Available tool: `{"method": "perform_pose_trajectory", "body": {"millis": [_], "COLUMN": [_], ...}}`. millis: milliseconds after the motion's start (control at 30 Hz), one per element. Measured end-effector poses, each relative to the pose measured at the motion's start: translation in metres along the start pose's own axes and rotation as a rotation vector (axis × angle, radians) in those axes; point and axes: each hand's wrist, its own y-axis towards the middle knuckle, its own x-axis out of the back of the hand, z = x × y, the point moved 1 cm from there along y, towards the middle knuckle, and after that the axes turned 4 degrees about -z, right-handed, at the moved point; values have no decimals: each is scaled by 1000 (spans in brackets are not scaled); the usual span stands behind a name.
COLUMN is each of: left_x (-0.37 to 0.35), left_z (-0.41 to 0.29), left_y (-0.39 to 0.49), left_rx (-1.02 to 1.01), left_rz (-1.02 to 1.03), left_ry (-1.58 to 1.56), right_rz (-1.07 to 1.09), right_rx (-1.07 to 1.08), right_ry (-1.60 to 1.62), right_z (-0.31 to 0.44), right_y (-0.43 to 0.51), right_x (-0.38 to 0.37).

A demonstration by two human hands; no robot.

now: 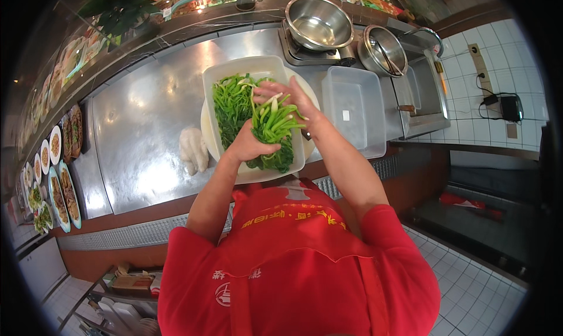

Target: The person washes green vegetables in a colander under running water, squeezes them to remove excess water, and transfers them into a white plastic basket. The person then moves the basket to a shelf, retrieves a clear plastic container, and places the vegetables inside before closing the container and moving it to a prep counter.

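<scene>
My left hand (pixel 254 144) is wrapped around a bunch of green leafy vegetables (pixel 275 127), its pale stem ends pointing up and away from me. Beside the stems, my right hand (pixel 297 100) is held with its fingers spread; whether it touches them is not plain. Below both hands stands a white plastic tub (pixel 246 177), with more cooked-looking greens (pixel 232 103) along its left side. The tub rests on a round pale board (pixel 313 89), mostly hidden beneath it.
A crumpled white cloth (pixel 193 150) lies left of the tub on the steel counter (pixel 145 129). To the right is a translucent plastic container (pixel 354 111). Behind stand a steel bowl (pixel 320 26) on a portable stove (pixel 308 56), a steel pot (pixel 382 50) and a sink (pixel 422 103). Plated dishes (pixel 63 193) line the far left.
</scene>
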Motion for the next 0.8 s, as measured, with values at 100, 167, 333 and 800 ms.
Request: {"method": "perform_pose_trajectory", "body": {"millis": [100,167,333,800], "left_x": [-1,3,33,31], "left_z": [-17,-27,-29,-1], "left_y": [4,4,22,34], "left_rx": [36,13,142,267], "left_rz": [-35,-14,-25,55], "left_ry": [-224,-174,65,-225], "right_rz": [159,82,-226,-248], "right_rx": [-118,-46,-15,220], "right_ry": [225,-55,-170,551], "right_z": [-19,-30,-45,-2], "right_y": [12,10,-3,2], "right_x": [7,15,15,-32]}}
